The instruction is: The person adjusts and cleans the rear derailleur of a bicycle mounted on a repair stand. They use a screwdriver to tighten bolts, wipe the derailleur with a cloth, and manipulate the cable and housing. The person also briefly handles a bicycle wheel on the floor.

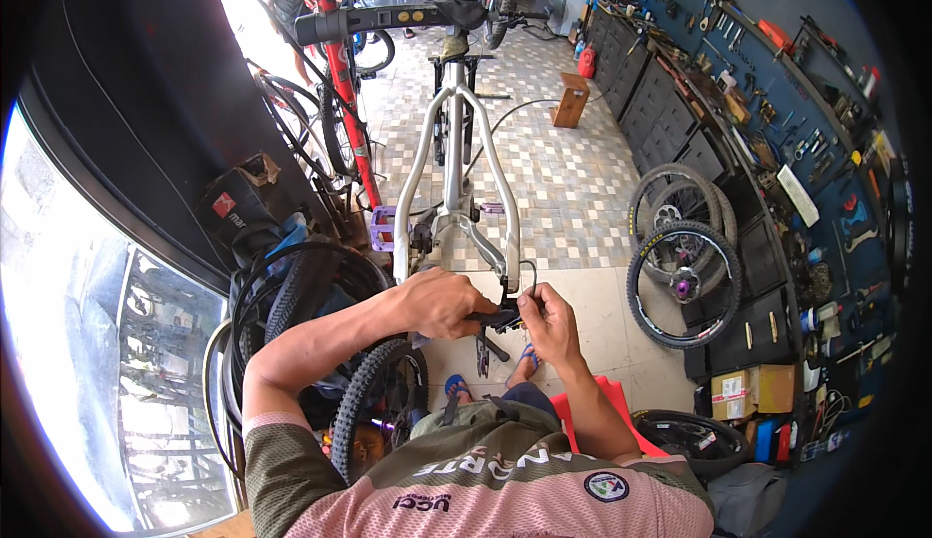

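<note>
A silver bicycle frame (452, 150) is held up in front of me, its rear end toward me and its rear wheel absent. At its right dropout hangs a black rear derailleur (503, 317). My left hand (442, 303) reaches across to it, fingers curled around its near left side, with the index finger against it. My right hand (550, 324) pinches a thin black cable (533, 271) just right of the derailleur, thumb and fingertips together. The cable loops up beside the frame. Fingertips partly hide the contact points.
A red repair-stand post (351, 120) rises left of the frame. Two wheels (682, 285) lean on the dark drawers (670, 101) at right, below a wall of tools. A tyre (381, 407) and coiled black hoses (262, 305) crowd my left. A wooden stool (571, 101) stands beyond.
</note>
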